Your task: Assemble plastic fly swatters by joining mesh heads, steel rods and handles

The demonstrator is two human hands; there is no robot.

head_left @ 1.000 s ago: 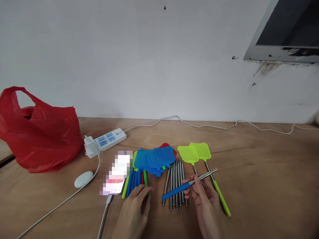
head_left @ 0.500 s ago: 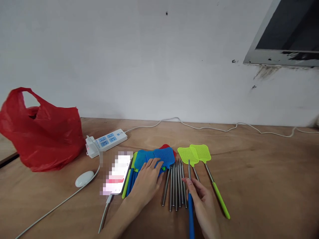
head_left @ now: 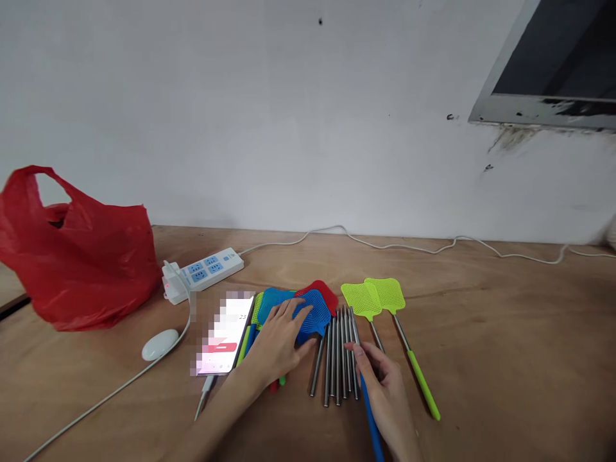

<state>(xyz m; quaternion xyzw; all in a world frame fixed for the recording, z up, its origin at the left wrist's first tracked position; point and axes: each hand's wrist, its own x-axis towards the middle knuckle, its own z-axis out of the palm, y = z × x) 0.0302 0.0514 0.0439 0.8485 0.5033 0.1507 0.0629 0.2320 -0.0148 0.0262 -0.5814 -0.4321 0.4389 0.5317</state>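
Note:
My left hand [head_left: 276, 343] has its fingers curled over the edge of a blue mesh fly swatter head [head_left: 315, 312], its thumb lower down. That head overlaps a red swatter head [head_left: 325, 295] and more blue and green ones, whose coloured handles partly show beneath my wrist. In my right hand [head_left: 382, 385], a metal rod with a blue handle [head_left: 370, 420] is pinched between thumb and fingers, tip pointing away. Just left of it lies a row of several bare metal rods [head_left: 334, 359]. Two yellow-green fly swatters [head_left: 389, 295] rest beyond and right of my right hand.
A lit phone [head_left: 226, 333] with a cable lies left of the swatters. Behind it are a white power strip [head_left: 216, 268] and its cord along the wall. A white oval device [head_left: 160, 344] and a red plastic bag [head_left: 91, 263] stand farther left on the wooden table [head_left: 505, 333].
The blue swatter head under my left hand has shifted left and toward me, uncovering more red mesh. The blue-handled rod in my right hand has tilted, its tip now beside the bare rods.

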